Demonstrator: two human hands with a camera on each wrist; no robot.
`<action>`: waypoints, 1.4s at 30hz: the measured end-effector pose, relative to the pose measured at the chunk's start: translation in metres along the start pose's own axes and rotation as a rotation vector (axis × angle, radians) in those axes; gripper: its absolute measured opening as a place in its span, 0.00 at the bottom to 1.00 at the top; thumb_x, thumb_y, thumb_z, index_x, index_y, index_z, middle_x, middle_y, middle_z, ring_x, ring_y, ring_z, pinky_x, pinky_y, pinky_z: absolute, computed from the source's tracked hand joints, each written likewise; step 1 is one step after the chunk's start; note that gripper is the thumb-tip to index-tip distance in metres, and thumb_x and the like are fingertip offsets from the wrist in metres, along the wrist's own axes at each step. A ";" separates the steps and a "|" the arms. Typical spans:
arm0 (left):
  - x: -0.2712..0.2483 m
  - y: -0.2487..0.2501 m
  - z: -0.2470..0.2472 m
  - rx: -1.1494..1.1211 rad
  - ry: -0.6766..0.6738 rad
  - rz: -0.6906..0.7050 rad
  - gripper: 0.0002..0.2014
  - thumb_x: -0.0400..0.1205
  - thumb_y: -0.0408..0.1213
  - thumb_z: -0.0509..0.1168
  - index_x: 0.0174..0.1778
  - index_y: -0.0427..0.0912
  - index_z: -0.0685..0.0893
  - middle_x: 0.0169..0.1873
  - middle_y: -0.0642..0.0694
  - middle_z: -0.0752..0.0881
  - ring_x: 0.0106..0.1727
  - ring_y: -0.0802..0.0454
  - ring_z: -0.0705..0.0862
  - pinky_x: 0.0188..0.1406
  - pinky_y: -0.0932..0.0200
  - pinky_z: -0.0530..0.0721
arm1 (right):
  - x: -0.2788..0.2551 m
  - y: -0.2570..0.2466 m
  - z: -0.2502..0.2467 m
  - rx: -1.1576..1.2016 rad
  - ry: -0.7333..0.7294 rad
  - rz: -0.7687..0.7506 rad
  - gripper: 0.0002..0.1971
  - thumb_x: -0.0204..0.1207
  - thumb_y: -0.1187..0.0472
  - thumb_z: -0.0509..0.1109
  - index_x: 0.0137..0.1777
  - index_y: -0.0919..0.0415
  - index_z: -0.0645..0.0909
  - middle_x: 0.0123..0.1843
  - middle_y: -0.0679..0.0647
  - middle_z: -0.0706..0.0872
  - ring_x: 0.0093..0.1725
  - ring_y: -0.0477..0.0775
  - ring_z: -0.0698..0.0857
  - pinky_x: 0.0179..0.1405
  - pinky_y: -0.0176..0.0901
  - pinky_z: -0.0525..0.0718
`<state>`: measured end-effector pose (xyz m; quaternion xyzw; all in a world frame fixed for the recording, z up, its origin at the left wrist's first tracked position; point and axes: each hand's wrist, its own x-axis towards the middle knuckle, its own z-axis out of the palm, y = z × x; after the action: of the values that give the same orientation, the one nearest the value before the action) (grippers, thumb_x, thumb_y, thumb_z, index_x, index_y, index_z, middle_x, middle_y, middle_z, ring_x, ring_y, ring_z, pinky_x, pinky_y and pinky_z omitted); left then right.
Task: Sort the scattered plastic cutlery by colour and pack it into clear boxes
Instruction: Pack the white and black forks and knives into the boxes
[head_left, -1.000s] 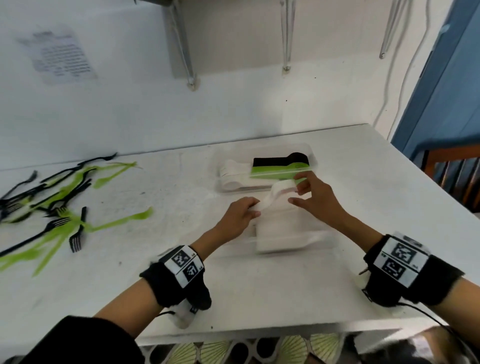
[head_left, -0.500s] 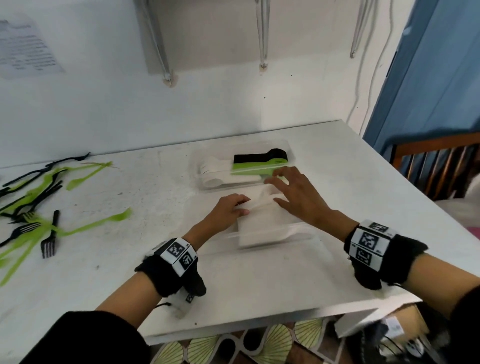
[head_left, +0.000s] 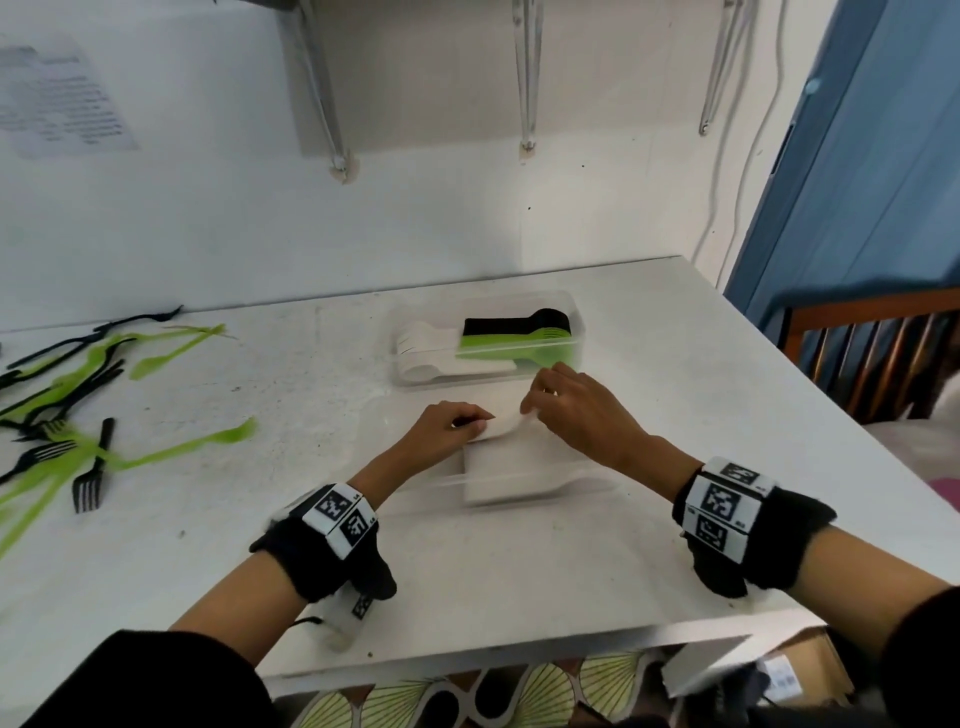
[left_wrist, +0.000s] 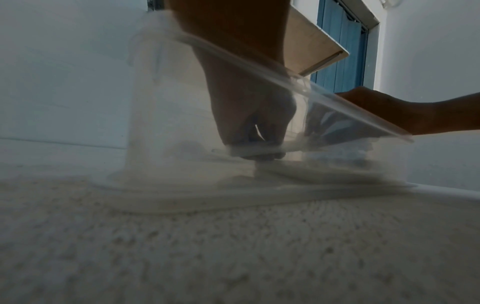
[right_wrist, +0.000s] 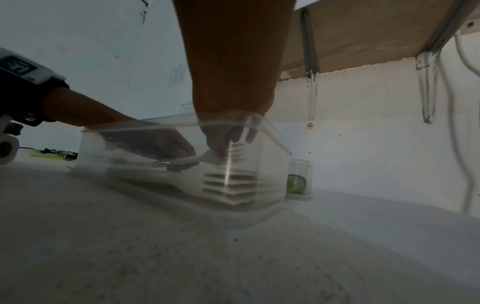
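Together, both hands (head_left: 452, 427) (head_left: 582, 410) pinch white cutlery (head_left: 501, 427) inside the near clear box (head_left: 597, 486).

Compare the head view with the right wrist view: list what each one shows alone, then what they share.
Only the head view shows the loose green and black forks scattered at the table's left, and the far clear box packed with white, green and black cutlery seen from above.

Only the right wrist view shows the stacked white fork tines through the near box's wall, layer by layer.

Both show the left hand and right hand holding a white piece inside the near clear box on the white table.
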<state>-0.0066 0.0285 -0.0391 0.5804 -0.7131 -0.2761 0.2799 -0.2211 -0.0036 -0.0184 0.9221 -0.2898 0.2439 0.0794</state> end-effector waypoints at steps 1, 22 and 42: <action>0.000 0.000 0.000 0.008 -0.004 0.002 0.12 0.83 0.33 0.63 0.60 0.36 0.85 0.55 0.43 0.87 0.51 0.58 0.80 0.45 0.83 0.71 | -0.001 0.000 -0.001 0.011 -0.003 0.003 0.19 0.50 0.73 0.85 0.39 0.59 0.85 0.38 0.55 0.84 0.35 0.57 0.83 0.25 0.38 0.75; -0.001 0.001 -0.004 -0.067 -0.015 -0.045 0.08 0.82 0.29 0.63 0.53 0.35 0.86 0.35 0.52 0.86 0.31 0.70 0.82 0.31 0.75 0.79 | 0.000 0.001 -0.004 0.036 -0.012 -0.086 0.17 0.52 0.76 0.83 0.34 0.59 0.82 0.32 0.52 0.82 0.31 0.54 0.81 0.26 0.34 0.66; -0.003 0.000 -0.006 -0.033 -0.027 -0.029 0.06 0.86 0.30 0.55 0.51 0.43 0.76 0.42 0.54 0.85 0.34 0.62 0.76 0.35 0.72 0.74 | -0.007 0.041 -0.019 0.068 -0.056 0.086 0.17 0.61 0.81 0.74 0.42 0.60 0.87 0.40 0.53 0.87 0.36 0.54 0.87 0.30 0.35 0.73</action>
<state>-0.0017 0.0311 -0.0348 0.5822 -0.7036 -0.2996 0.2760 -0.2572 -0.0282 -0.0051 0.9173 -0.3230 0.2309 0.0291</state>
